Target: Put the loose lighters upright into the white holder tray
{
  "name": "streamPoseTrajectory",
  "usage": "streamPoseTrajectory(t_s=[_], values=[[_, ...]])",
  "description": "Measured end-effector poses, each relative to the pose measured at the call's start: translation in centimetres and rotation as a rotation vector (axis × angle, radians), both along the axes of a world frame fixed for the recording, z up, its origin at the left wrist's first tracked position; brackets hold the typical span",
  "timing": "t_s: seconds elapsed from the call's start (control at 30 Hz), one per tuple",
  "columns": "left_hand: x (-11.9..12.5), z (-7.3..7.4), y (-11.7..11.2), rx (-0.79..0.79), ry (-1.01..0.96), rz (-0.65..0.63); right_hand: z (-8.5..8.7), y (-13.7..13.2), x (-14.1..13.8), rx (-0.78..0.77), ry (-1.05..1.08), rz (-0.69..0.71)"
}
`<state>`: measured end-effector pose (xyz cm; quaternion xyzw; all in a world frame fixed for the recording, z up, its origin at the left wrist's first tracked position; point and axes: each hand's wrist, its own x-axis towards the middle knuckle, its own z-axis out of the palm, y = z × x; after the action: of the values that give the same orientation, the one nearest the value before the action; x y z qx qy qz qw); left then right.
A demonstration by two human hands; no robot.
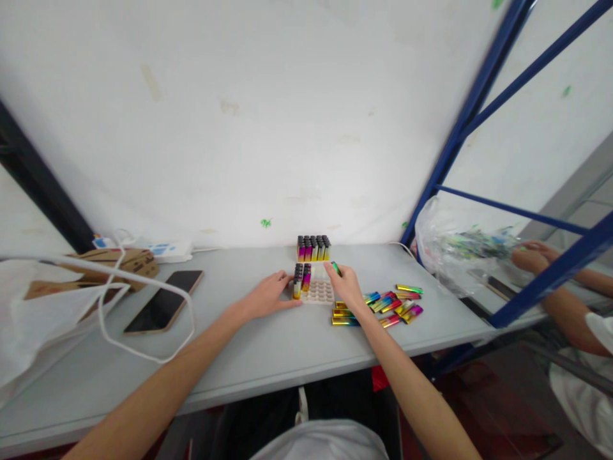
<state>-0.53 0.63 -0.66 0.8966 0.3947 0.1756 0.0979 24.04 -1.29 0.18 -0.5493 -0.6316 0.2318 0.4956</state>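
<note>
A white tray with round holes [317, 295] lies on the desk, with upright lighters [297, 281] in its left columns. My left hand [272, 295] is at the tray's left side, thumb along the front corner and fingers by the lighters, gripping the edge. Over the right part of the tray, my right hand [345, 284] pinches a green lighter [336, 268]; the fingers partly cover it. Behind the tray stands a full block of lighters [313, 248] with black tops. Loose shiny multicoloured lighters [390, 305] lie to the right, partly under my right forearm.
On the left are a phone [165, 301], a white cable [143, 281], a cardboard box [115, 263] and a white bag [33, 319]. A blue metal frame [460, 137] rises at the right, beside a clear plastic bag [443, 255]. Another person's hands [531, 259] work beyond it.
</note>
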Motion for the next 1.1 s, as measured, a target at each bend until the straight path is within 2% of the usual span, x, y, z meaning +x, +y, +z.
streamPoseTrajectory(t_s=[0.23,0.5,0.67,0.97,1.03,1.1], values=[[-0.1,-0.1,0.1,0.005,0.006,-0.002,0.1,-0.4,-0.1,0.041,-0.079,-0.044],[0.0,0.1,-0.1,-0.006,0.012,0.0,1.0,-1.3,-0.6,0.14,-0.236,0.253],[-0.1,0.0,-0.1,0.012,0.001,-0.005,1.7,-1.7,-0.8,0.29,-0.492,0.252],[0.0,-0.2,-0.2,0.018,0.026,0.011,1.1,-1.1,-0.9,0.113,-0.461,0.359],[0.0,-0.1,-0.2,0.018,0.03,0.012,1.0,-1.3,-1.2,0.071,-0.512,0.371],[-0.1,-0.1,-0.2,0.018,0.023,0.01,0.9,-1.7,-1.7,0.054,-0.628,0.309]])
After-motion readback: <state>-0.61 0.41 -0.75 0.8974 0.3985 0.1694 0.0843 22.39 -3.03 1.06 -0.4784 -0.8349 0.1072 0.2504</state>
